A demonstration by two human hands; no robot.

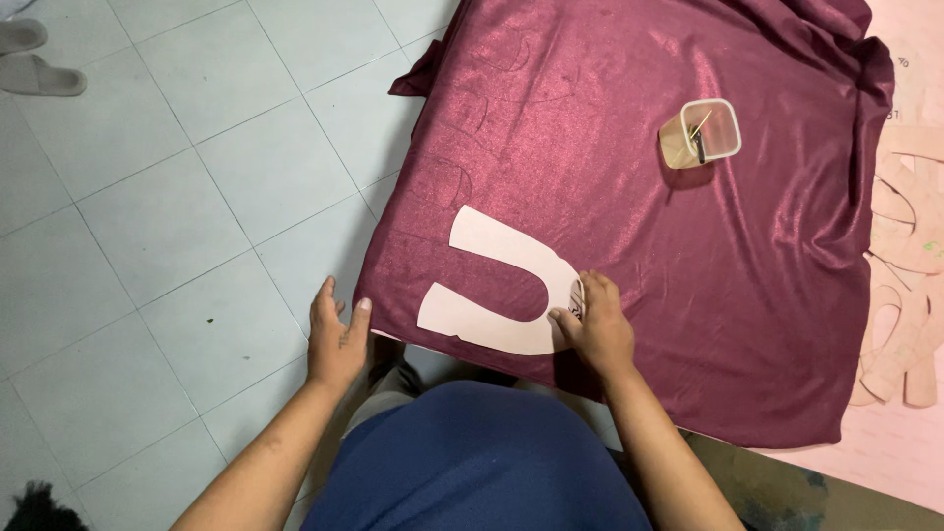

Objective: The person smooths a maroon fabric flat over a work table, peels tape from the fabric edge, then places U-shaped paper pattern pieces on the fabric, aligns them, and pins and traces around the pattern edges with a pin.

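Head view: right hand [597, 329] presses fingertips onto the right end of a white U-shaped paper pattern [497, 285], grip flat, not clenched. Pattern lies on maroon fabric [629, 216] near its front edge, arms of the U pointing toward the person. Left hand [336, 339] rests open at the fabric's left edge, holding nothing. Clear plastic cup [700, 133] stands farther back; tan cut pieces [905, 295] lie right.

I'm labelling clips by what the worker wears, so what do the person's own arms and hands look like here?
Both forearms are bare, with no sleeves showing down to the wrists. The left hand and right hand wear no gloves, and no rings, watch or bracelet can be seen. The left hand has a small dark mark on its back. Between the arms is a dark blue top.
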